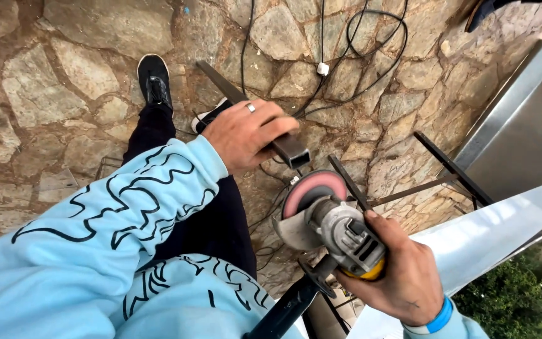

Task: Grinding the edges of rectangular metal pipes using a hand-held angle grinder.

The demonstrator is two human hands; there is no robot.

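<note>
My left hand point(246, 133), a ring on one finger, grips a dark square steel tube point(291, 149) near its cut open end; the tube runs back up-left across the stone floor. My right hand point(403, 270) holds an angle grinder point(340, 229) by its grey and yellow body. Its pinkish disc point(312, 188) sits just below and right of the tube's end, close to it, whether touching I cannot tell. The grinder's black side handle point(290, 304) points down toward me.
Irregular stone paving point(64, 81) lies below. Black cables point(359, 69) with a white connector point(323, 68) loop at the top. My black shoe point(154, 78) stands on the stones. Dark steel bars point(446, 166) and a shiny metal panel point(522, 138) are at right.
</note>
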